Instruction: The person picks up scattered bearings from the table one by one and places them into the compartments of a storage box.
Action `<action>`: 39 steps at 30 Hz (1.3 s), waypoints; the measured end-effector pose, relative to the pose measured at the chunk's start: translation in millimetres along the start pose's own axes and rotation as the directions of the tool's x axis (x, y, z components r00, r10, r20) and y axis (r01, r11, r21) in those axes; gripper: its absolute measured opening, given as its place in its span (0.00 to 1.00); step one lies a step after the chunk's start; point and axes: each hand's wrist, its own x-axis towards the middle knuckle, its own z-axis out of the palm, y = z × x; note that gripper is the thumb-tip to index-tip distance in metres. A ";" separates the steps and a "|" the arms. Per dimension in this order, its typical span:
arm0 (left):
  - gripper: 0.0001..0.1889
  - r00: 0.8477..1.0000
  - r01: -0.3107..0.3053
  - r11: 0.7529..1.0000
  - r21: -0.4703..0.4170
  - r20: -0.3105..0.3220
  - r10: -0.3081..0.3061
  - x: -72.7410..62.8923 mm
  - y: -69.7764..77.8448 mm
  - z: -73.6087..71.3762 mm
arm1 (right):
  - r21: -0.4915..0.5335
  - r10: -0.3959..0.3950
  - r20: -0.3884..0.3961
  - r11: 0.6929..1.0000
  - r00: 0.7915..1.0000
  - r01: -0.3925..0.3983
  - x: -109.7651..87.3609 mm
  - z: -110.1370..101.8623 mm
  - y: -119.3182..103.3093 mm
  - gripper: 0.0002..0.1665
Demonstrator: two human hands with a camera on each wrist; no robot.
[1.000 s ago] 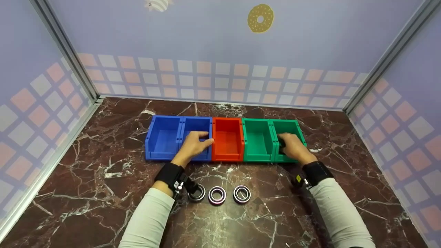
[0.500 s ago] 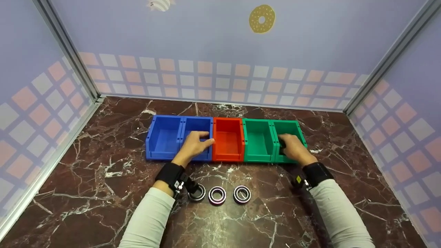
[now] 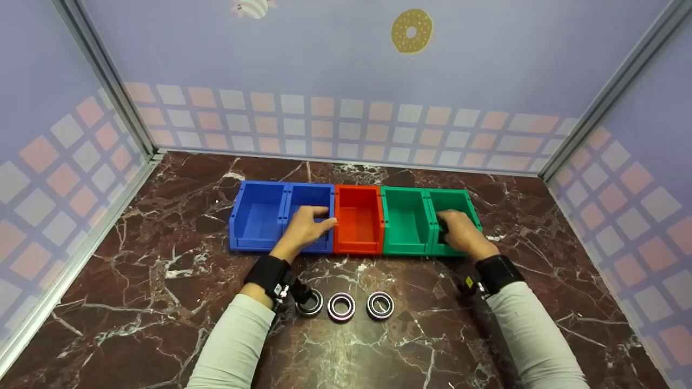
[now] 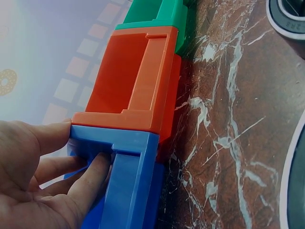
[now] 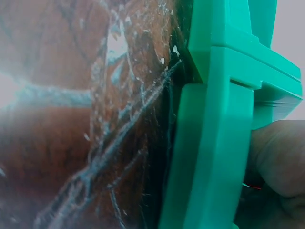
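Five-compartment colour row: two blue bins (image 3: 257, 219), a red bin (image 3: 358, 221) and two green bins (image 3: 405, 224) stand side by side. My left hand (image 3: 304, 227) is at the second blue bin, its thumb touching the rim beside the red bin. In the left wrist view, the other fingers (image 4: 93, 179) reach inside that blue bin, and nothing shows between them and the thumb. My right hand (image 3: 459, 229) dips into the rightmost green bin (image 5: 224, 143). Its fingertips are hidden, and whether they hold anything cannot be seen.
Three bearings lie in front of the bins: a left one (image 3: 310, 303) partly behind the left wrist camera, a middle one (image 3: 341, 307) and a right one (image 3: 380, 306). Patterned panels (image 3: 346, 121) enclose the marbled tabletop (image 3: 178, 302) at the back and sides.
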 end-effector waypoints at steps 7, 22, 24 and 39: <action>0.27 1.000 -0.010 1.000 0.007 -0.006 0.010 0.1 -1.2 0.9 | 0.011 0.021 0.008 1.000 1.000 -0.021 -3.2 -10.7 -6.3 0.28; 0.28 0.999 0.037 0.999 0.006 0.003 -0.037 -0.4 -0.5 -0.4 | -0.062 -0.080 -0.073 0.995 0.994 0.076 -28.0 -44.4 -40.5 0.33; 0.28 0.999 0.037 0.999 0.015 0.005 -0.037 -0.5 0.1 -0.5 | -0.072 -0.130 -0.088 0.990 0.988 0.124 -32.5 -46.2 -46.0 0.34; 0.28 1.000 0.019 1.000 -0.003 0.003 -0.019 -1.8 1.0 -0.5 | 0.005 -0.436 0.019 0.900 0.900 0.436 -64.4 -18.1 -102.9 0.37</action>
